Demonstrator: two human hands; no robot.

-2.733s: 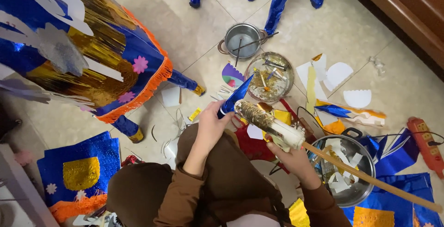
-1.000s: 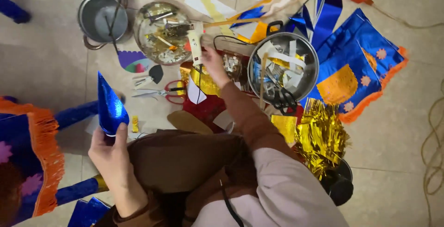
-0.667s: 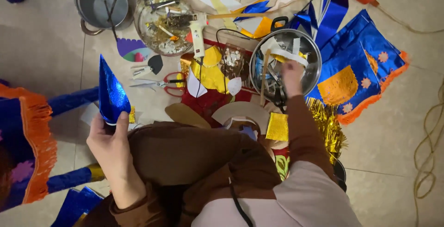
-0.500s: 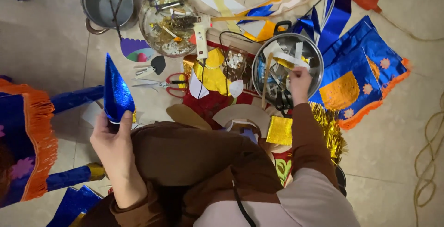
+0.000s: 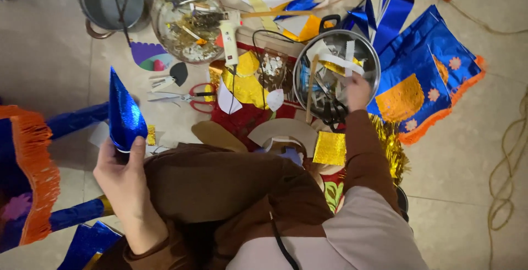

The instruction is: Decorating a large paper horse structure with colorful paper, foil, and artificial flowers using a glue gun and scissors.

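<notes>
Head view, looking down over a tiled floor (image 5: 49, 55) crowded with craft material.

Left hand (image 5: 124, 173): a shiny blue foil cone (image 5: 124, 113), tip pointing up the frame, is being gripped at its wide base, with the fingers closed around it. The cone is being held above the floor at the left of the person's brown-clad lap, near a blue fabric piece with orange fringe (image 5: 27, 171).

Right hand (image 5: 357, 91): it is being reached into a round steel bowl (image 5: 336, 74) filled with paper strips and scraps. The fingers are being curled among the contents; whether anything is being pinched cannot be told.

Items being kept around the hands:
- a white hot-glue gun (image 5: 229, 36), lying between the bowl and a round metal tray of gold scraps (image 5: 184, 19);
- a grey steel pot with handles (image 5: 110, 0), at the top left, just beside the tray;
- red-handled scissors (image 5: 181, 96), lying flat on the floor below the tray;
- a gold foil square (image 5: 329, 148), lying just below the bowl, near the right sleeve;
- blue satin panels with gold patches and orange trim (image 5: 429, 77), being spread at the right of the bowl;
- a coiled tan rope (image 5: 509, 160), at the far right edge.
</notes>
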